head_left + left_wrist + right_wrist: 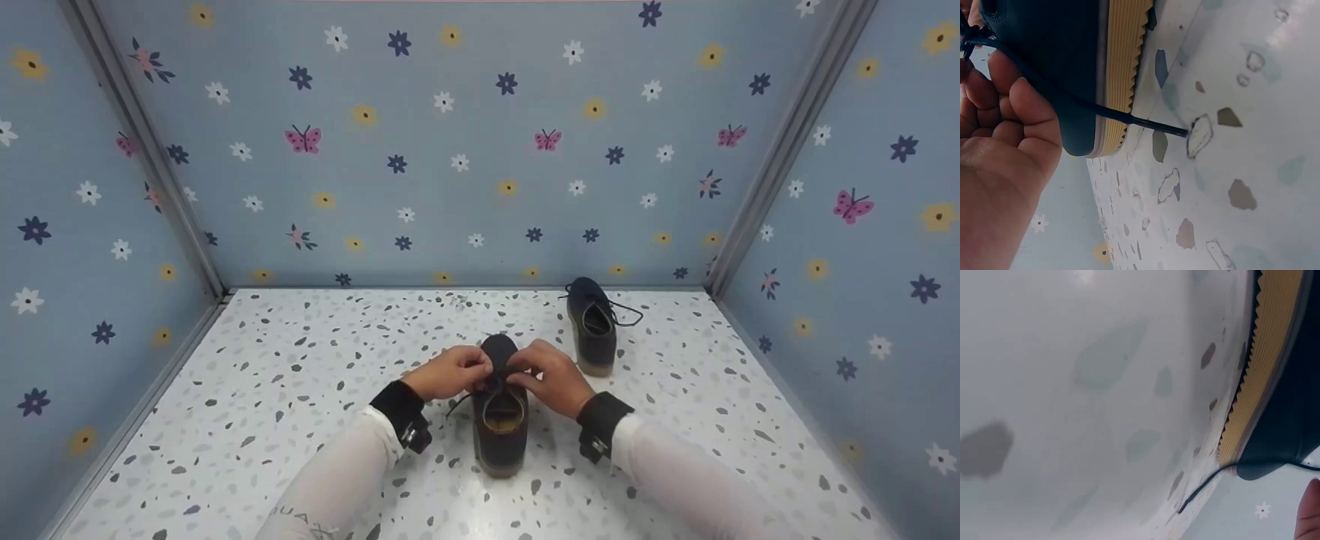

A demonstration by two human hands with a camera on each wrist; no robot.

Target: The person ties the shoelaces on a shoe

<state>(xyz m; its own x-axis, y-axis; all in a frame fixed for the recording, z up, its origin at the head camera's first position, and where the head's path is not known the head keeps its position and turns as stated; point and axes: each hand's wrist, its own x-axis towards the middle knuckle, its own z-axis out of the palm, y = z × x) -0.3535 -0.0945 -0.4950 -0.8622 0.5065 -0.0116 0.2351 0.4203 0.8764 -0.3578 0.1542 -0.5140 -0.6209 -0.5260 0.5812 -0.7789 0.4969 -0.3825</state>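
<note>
A dark navy lace-up shoe (501, 451) with a ribbed tan sole (1120, 62) stands on the speckled surface, toe pointing away. My left hand (450, 373) is at the left of its lacing, fingers curled and pinching the shoelace (1112, 114) close to a knot or loop. One lace end hangs down the shoe's side in the left wrist view. From the other side, my right hand (551, 375) pinches the lace over the shoe's tongue. The right wrist view shows only a fingertip (1309, 512) and a loose lace end (1202, 486); the grip itself is hidden there.
The matching shoe (596, 330) stands behind and to the right, its laces loose at the sides. The white speckled tabletop (300, 420) is bounded by a blue flowered back panel (465, 150) and side panels (847, 285) with grey metal corner strips.
</note>
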